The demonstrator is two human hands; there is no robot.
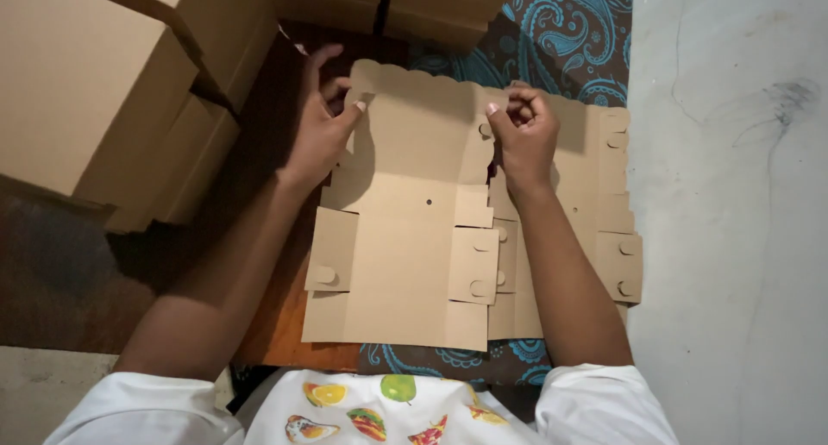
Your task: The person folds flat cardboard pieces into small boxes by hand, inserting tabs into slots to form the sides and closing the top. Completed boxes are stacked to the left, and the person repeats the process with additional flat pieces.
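Observation:
A flat, die-cut brown cardboard box blank with flaps, tabs and a scalloped far edge lies in front of me, on top of a second blank that shows to the right. My left hand pinches the far left corner flap of the top blank. My right hand grips the far right side flap, fingers curled over its edge. The far panel is lifted slightly between both hands.
Assembled brown cardboard boxes are stacked at the left and along the far edge. A dark cloth with blue paisley pattern lies under the blanks. A grey concrete floor spreads to the right. My white shirt with fruit prints is at the bottom.

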